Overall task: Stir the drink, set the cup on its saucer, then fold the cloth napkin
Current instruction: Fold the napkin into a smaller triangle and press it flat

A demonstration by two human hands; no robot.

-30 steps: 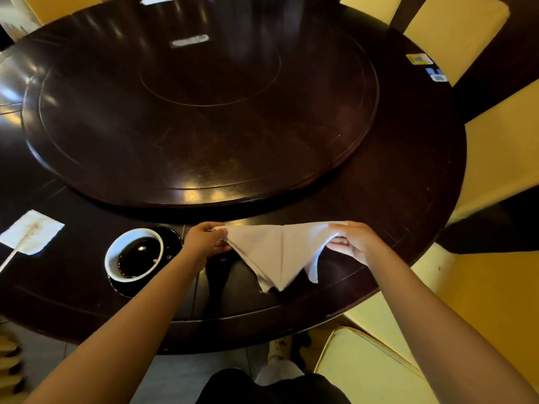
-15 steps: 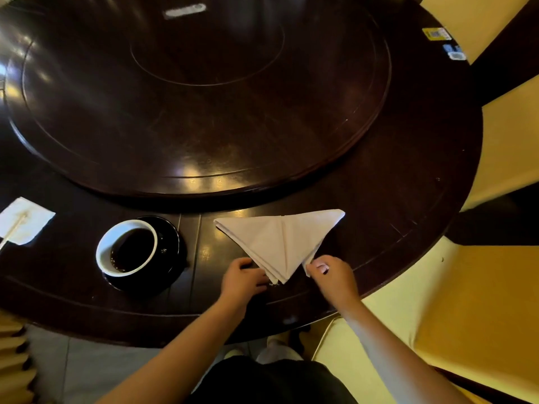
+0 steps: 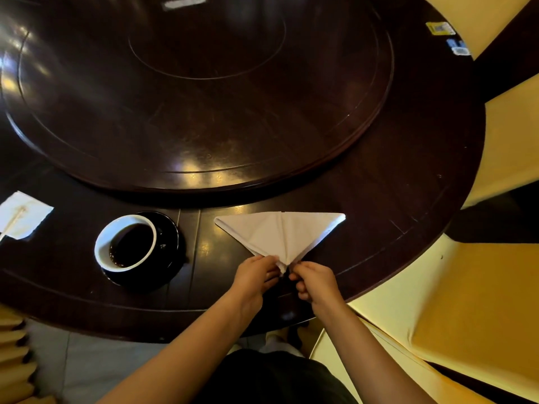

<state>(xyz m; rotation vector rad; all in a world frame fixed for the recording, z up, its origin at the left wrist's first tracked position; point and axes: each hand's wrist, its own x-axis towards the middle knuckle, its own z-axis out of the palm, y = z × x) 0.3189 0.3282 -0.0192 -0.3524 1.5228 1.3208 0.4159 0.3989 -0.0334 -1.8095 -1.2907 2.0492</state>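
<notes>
A white cloth napkin [image 3: 280,233] lies flat on the dark round table [image 3: 379,228], folded into a triangle whose tip points toward me. My left hand [image 3: 255,275] and my right hand [image 3: 313,279] meet at that near tip, each pinching the cloth's point between fingers and thumb. To the left, a white cup [image 3: 126,246] of dark drink stands on its black saucer [image 3: 166,246].
A raised turntable [image 3: 204,97] fills the table's middle. A white paper with a wooden stirrer [image 3: 22,212] lies at the far left edge. Yellow-covered chairs [image 3: 472,301] stand close on the right. Small stickers [image 3: 440,27] sit at the table's far right rim.
A second ago both hands held the napkin up by its top corners. It now lies flat on the table, and both hands have moved to its near tip and closed together there.
</notes>
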